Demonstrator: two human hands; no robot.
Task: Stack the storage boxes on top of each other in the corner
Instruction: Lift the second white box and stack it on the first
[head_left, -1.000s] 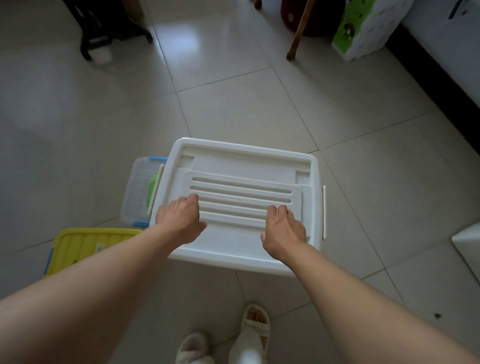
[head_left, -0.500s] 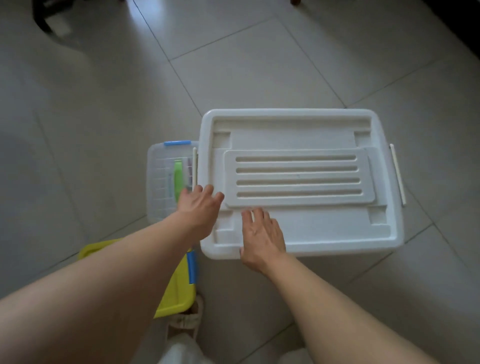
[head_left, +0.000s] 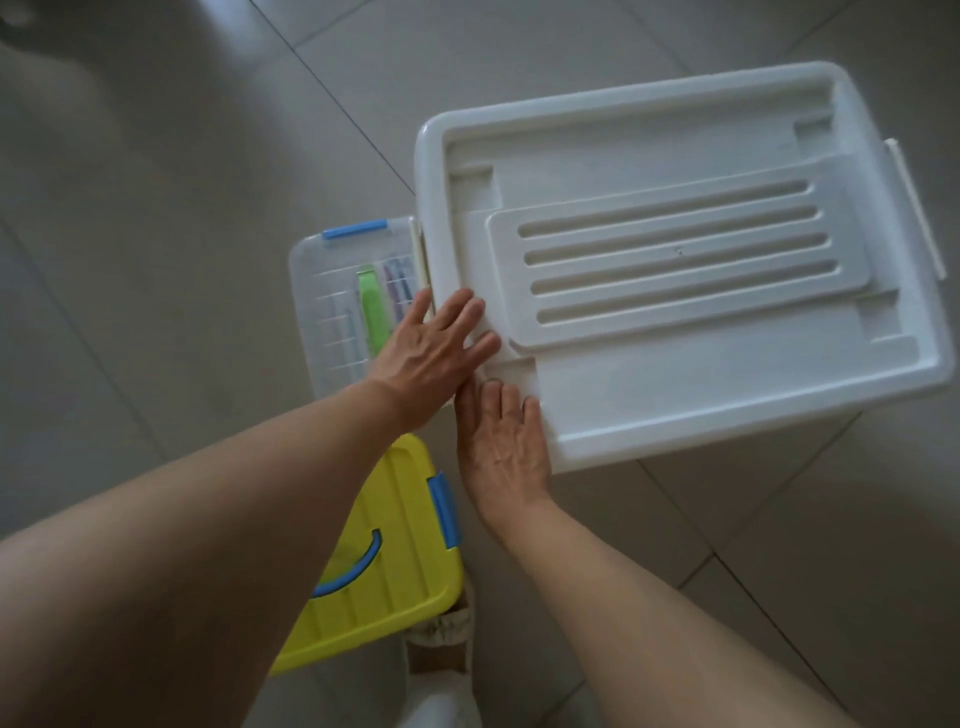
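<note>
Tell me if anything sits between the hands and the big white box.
Nothing visible does. The left hand and right hand both lie with straight fingers on the near left corner of the white box lid. The clear box and the yellow box sit to the left of it, beside the hands, not between.

I'm standing on a glossy pale grey tiled floor (head_left: 171, 171), large square tiles with thin dark grout lines (head_left: 358, 137) running diagonally. Soft daylight is reflecting off the upper tiles; the left side is sitting dimmer, in shadow.
</note>
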